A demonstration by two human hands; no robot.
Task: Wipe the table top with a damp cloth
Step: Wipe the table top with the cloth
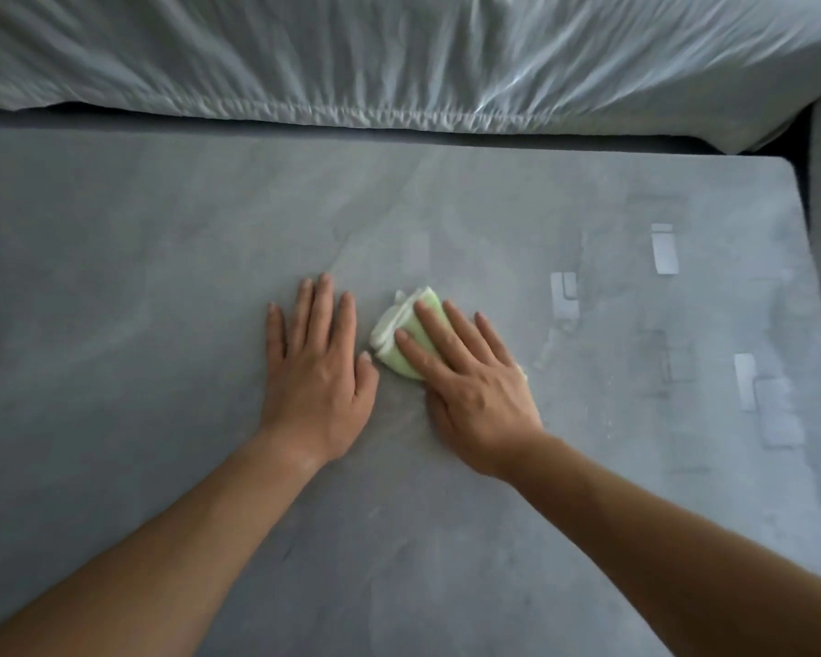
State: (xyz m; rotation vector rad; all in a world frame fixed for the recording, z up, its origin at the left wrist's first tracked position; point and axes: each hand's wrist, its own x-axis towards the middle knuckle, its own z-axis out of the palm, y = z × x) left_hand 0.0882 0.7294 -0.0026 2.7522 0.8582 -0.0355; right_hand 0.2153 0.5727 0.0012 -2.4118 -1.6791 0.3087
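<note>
Right grip (pixel 470 381) lies flat, fingers spread, pressing the folded green cloth (pixel 406 331) on the grey bench (pixel 162 277); left grip (pixel 316 367) empty, palm down; wiping mid-bench, unwiped areas likely next

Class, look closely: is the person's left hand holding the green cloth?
No, the left hand lies flat on the bare table top, while the right hand presses the green cloth.

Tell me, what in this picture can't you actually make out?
- Head view: most of the green and white cloth lies under the right hand, so its full shape is hidden.
- Whether the cloth is damp cannot be seen.
- The table top is cut off at the left and bottom edges of the picture.
- Pale rectangular patches on the table's right side are too blurred to identify.
- The left hand lies flat, covering the surface beneath.
</note>
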